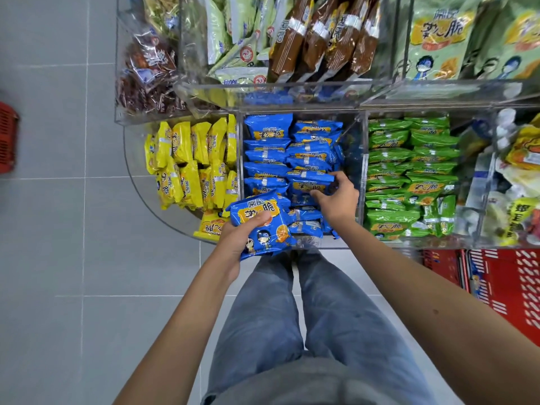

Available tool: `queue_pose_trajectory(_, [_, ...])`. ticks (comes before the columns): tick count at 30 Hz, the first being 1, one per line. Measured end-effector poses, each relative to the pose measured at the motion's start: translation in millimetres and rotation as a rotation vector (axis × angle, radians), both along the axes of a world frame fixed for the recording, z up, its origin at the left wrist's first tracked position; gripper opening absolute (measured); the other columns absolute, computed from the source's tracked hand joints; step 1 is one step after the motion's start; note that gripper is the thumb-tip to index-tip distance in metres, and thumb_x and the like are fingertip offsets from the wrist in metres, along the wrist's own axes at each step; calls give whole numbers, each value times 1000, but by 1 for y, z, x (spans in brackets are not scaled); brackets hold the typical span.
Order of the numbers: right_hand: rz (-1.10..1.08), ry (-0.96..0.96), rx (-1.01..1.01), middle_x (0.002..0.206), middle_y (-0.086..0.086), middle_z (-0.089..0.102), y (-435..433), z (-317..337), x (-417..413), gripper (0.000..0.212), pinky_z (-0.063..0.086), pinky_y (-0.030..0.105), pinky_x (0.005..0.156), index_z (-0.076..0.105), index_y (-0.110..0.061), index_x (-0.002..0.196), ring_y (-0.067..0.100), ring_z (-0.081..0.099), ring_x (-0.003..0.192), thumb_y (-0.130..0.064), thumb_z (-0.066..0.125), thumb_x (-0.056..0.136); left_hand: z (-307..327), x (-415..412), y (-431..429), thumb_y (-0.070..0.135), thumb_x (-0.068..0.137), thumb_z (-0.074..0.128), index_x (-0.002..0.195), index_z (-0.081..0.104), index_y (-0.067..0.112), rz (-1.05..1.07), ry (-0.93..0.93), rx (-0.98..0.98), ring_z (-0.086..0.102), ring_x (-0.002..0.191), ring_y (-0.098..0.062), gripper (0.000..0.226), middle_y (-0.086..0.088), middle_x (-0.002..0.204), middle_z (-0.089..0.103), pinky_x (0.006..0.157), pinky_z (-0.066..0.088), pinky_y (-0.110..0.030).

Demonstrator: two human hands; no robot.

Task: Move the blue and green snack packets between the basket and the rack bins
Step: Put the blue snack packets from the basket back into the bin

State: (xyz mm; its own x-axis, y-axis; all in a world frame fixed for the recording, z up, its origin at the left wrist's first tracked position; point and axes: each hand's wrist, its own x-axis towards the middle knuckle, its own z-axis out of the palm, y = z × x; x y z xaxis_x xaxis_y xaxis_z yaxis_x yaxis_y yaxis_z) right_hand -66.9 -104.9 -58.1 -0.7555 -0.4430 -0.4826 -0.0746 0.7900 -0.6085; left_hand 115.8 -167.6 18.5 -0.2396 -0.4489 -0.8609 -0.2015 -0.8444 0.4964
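While the left hand holds blue packets at the near edge of the middle bin, the right hand grips another blue packet inside it. Green packets lie just right, a red basket nearer.

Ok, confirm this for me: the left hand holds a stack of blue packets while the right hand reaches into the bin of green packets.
One thing is off. In the head view the right hand reaches into the blue bin and grips a blue packet there, not the green packets beside it. The left hand does hold the blue stack.
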Motion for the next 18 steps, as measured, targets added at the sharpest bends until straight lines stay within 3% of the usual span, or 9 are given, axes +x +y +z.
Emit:
queue_pose_trajectory(4, [-5,3,-128,112,6,61,11,22,5,51,46,30,92,52,-9,117,18,56,104,-20,77,75,4,-5,-2,20,74,75,101,64,18,-10,3,-5,73,71,-17,29,-2,85,75,56,57,-26])
queue_pose_trajectory(7, [9,84,-253,101,-4,59,20,48,15,34,43,18,85,57,-10,110,12,54,96,-23,71,81,8,-11,-2,23,71,76,104,63,17,-38,7,-17,72,68,-15,35,1,81,75,54,56,-24])
queue_pose_trajectory(10, [42,-299,-362,84,-10,61,24,74,24,13,50,23,75,61,-20,95,10,59,78,-25,67,84,12,-17,-1,28,68,77,108,62,17,-101,16,-43,72,71,-15,44,1,84,75,55,56,-24])
queue_pose_trajectory(12, [127,-509,-333,83,-8,61,26,83,32,18,52,33,68,61,-20,98,10,60,66,-24,69,82,14,-22,1,27,72,75,108,62,16,-160,35,-53,72,70,-14,40,2,81,75,53,54,-23])
queue_pose_trajectory(14, [141,-586,-297,87,-3,60,28,85,36,25,50,31,58,59,-16,101,12,57,57,-16,72,80,15,-26,3,26,81,70,103,61,20,-211,10,-57,70,63,-9,25,4,79,73,49,51,-19])
queue_pose_trajectory(16, [64,-667,-260,93,3,59,30,84,34,29,50,24,53,59,-14,104,13,58,63,-9,72,79,16,-27,5,23,87,60,94,57,24,-250,-21,-38,66,54,-4,8,5,78,69,43,46,-14])
queue_pose_trajectory(18, [36,-757,-231,94,3,60,35,82,28,37,51,20,53,57,-8,113,11,61,72,-8,72,79,17,-26,6,17,89,48,93,54,20,-282,-6,-16,63,57,-7,8,2,83,64,44,44,-14])
